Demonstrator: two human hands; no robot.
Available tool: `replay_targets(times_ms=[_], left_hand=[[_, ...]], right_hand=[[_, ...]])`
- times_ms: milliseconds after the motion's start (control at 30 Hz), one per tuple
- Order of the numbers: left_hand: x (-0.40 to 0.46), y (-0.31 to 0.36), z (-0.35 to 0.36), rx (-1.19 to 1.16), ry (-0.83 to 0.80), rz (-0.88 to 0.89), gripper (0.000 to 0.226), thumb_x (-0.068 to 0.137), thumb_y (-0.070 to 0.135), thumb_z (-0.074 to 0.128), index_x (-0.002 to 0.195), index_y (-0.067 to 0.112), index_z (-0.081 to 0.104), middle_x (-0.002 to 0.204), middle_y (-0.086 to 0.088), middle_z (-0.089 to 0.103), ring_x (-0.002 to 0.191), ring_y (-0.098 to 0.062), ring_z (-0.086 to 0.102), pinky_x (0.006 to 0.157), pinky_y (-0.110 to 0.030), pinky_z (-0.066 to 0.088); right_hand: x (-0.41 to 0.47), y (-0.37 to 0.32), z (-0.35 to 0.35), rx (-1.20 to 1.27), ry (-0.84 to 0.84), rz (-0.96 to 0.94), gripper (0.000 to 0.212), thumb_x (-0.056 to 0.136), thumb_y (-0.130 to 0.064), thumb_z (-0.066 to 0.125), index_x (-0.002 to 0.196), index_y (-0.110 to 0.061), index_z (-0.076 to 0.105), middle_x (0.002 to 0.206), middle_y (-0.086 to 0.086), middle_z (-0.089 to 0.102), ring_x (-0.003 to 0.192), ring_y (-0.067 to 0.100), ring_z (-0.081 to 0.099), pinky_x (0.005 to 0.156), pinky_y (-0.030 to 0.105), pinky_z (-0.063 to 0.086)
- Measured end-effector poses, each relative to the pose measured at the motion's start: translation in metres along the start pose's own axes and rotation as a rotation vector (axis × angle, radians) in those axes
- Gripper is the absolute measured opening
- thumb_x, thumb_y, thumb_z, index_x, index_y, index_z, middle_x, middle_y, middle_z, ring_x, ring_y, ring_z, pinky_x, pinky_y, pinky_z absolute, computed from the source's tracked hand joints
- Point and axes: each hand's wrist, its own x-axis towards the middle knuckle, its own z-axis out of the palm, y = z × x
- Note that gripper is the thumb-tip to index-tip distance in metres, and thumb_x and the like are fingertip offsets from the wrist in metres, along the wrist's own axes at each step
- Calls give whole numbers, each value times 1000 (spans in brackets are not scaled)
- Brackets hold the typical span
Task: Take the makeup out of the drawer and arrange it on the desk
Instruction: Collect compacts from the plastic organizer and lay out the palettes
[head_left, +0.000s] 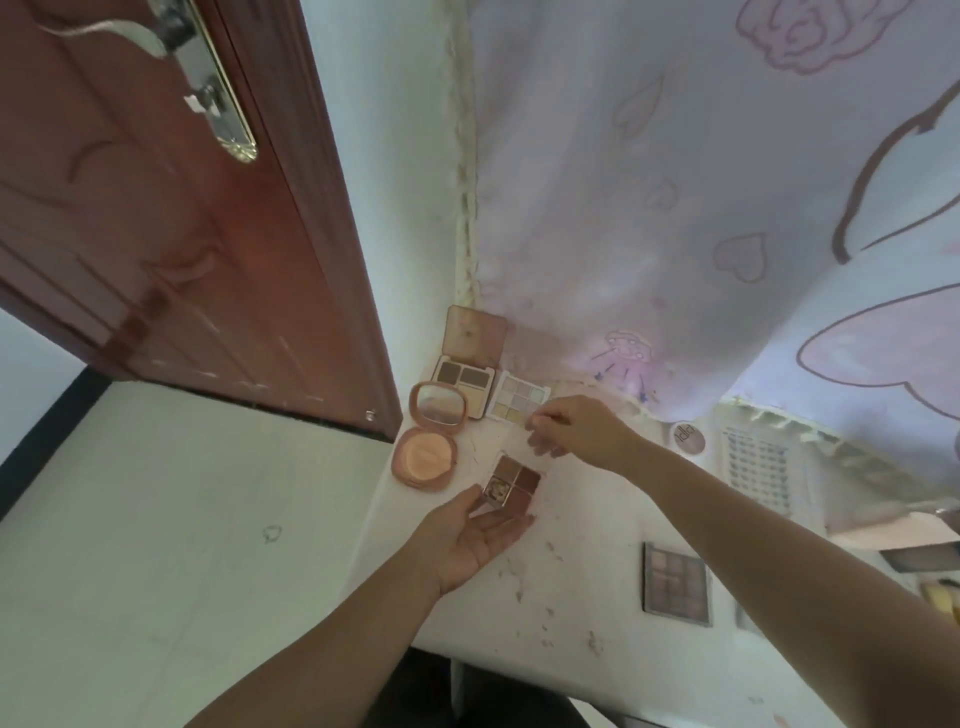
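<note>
The left hand lies palm up over the desk, thumb and fingertips holding a small four-pan palette; the right hand, just beyond it, pinches what looks like the palette's clear lid, though that is faint. Left of the right hand sit an open round compact, a brown palette and a pale nine-pan palette; nearer the right forearm lies a dark palette.
</note>
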Motion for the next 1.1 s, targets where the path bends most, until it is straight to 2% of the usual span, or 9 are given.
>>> replay_targets(times_ms=[200,267,400,567,667,767,867,1000,1100], left_hand=[[0,19,-1,-60,154,97,23,97,16,50,96,-7,52,89,-27,59,93,-44,57,103,-52,39],[-1,23,1,-68,175,91,21,98,14,49,94,-6,51,92,-26,55,100,-45,54,105,-52,38],[-4,27,7,-70,194,81,17,98,12,47,93,-5,48,94,-23,52,119,-47,47,104,-53,38],[-6,17,12,-39,231,108,17,99,9,42,88,-3,45,94,-20,47,120,-47,45,104,-55,36],[-1,-4,16,41,224,58,18,100,7,39,91,-6,48,93,-26,51,111,-44,50,102,-51,40],[7,-33,26,177,182,5,14,98,8,41,98,-4,49,106,-29,53,96,-37,54,97,-44,44],[14,-65,39,377,153,-18,25,98,9,43,117,-5,51,119,-24,54,109,-32,52,97,-38,42],[23,-99,53,567,91,-33,35,100,12,38,133,0,44,132,-17,52,124,-27,48,98,-36,39],[27,-114,57,674,65,-29,32,100,13,38,129,3,47,120,-12,57,114,-23,53,98,-36,40]], right_hand=[[39,-15,19,-87,5,-12,22,96,-13,50,101,-1,68,93,13,72,72,16,65,61,12,48],[45,-18,23,-126,-2,-25,23,96,-15,51,99,-1,69,91,13,72,78,22,68,66,16,50],[49,-19,24,-223,1,-45,23,94,-13,50,92,1,68,88,14,72,85,27,66,83,38,51],[25,-1,4,-312,99,-5,28,94,-17,49,117,-7,63,113,7,65,105,23,58,84,22,40],[-13,25,-14,-161,118,86,29,95,-18,51,123,-14,59,117,5,64,107,20,59,96,27,43],[-63,64,-29,-236,149,98,22,94,-20,52,114,-17,62,109,0,67,102,17,62,90,24,45],[-108,101,-21,-424,46,140,22,92,-29,54,112,-21,60,112,-4,59,108,15,57,87,20,38],[-140,138,6,-828,-49,40,55,85,-44,55,132,-20,41,139,4,40,129,27,39,105,35,31],[-150,147,13,-882,34,-58,63,84,-44,59,137,-17,36,141,8,37,128,28,39,106,34,29]])
